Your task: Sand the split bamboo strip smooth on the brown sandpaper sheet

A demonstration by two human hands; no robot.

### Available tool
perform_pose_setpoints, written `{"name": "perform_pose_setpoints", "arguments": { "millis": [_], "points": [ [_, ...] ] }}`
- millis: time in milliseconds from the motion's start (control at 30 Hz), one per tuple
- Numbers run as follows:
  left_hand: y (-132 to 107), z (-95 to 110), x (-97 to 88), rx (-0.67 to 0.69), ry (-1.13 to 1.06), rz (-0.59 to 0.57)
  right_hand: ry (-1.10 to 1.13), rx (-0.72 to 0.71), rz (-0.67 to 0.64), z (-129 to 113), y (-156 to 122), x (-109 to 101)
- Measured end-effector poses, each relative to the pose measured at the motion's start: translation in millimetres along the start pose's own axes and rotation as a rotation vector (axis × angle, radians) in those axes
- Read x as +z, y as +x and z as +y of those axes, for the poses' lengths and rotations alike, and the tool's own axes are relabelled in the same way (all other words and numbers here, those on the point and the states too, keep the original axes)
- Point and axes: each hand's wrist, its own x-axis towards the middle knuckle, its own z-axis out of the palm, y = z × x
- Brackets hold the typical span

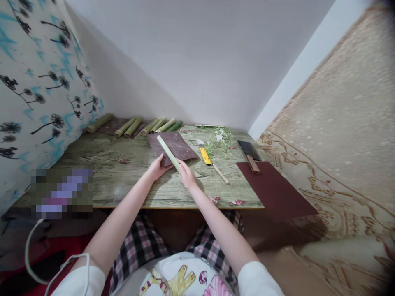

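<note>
A pale green bamboo piece (168, 151) slants over a worn brown sheet of sandpaper (187, 147). My right hand (187, 174) is closed around the near end of the bamboo. With the thumb on top and the fingers beneath, my left hand (158, 167) grips the near left edge of the sandpaper. The sheet's front part is hidden behind the bamboo and my hands. To the right of my hands lie a yellow utility knife (205, 156) and a thin wooden stick (221, 174).
Several bamboo tubes (132, 126) line the back of the wood-patterned table (123, 181). Green shavings (220, 144) lie at the back right. A cleaver (250, 154) rests partly on a dark red sheet (274, 189) that overhangs the front edge. A pixelated patch covers the left corner.
</note>
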Motion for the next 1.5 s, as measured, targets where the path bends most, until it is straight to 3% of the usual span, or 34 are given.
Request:
{"name": "perform_pose_setpoints", "arguments": {
  "millis": [167, 433, 633, 733, 900, 1200, 1500],
  "points": [
    [2.3, 7.3, -2.5, 0.015, -0.092, 0.106, -0.124, -0.123, -0.014, -5.3, -4.4, 2.4],
    [-8.3, -2.8, 7.4, 0.043, 0.132, -0.030, -0.227, -0.079, 0.063, -10.0, -6.2, 1.6],
    [-1.2, 3.5, 0.5, 0.012, 0.030, 0.097, -0.271, -0.091, 0.037, -12.2, -10.9, 2.2],
    [-1.5, 4.4, -0.1, 0.015, 0.041, 0.054, -0.276, -0.108, 0.027, -12.6, -12.0, 2.5],
    [-9.4, -1.2, 5.3, 0.013, 0.227, -0.117, -0.274, -0.097, 0.097, -11.4, -9.2, 2.3],
    [-1.1, 5.8, -1.0, -0.009, 0.064, 0.038, -0.286, -0.091, 0.001, -15.0, -13.9, 2.9],
    [-10.7, -1.3, 5.2, -0.026, 0.241, -0.143, -0.347, -0.096, 0.086, -14.9, -11.2, 3.8]
  ]
}}
